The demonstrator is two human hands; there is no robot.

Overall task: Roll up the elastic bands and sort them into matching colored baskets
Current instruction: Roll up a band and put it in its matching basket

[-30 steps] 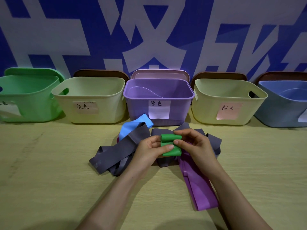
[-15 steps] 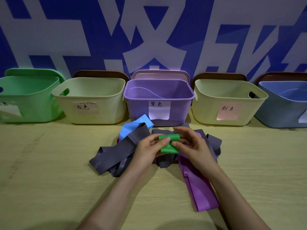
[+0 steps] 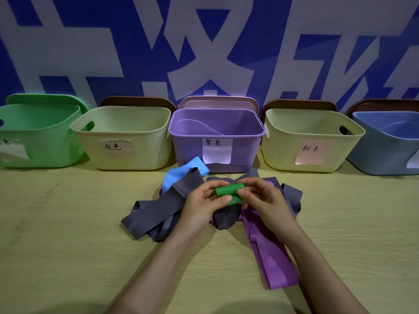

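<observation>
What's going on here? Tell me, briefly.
A person holds a mostly rolled green elastic band in both hands, the left hand and right hand pinching it above a pile of loose bands. Dark grey elastic bands, a purple elastic band and a light blue elastic band lie unrolled on the wooden table. The green plastic basket stands at the far left of the row.

Basket row (image 3: 122, 152) behind, band pile (image 3: 156, 209) central — table (image 3: 63, 234) flanks free

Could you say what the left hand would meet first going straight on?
Probably the purple basket; the left hand, gripping the green roll, seems above the grey bands, but depth is unclear.
</observation>
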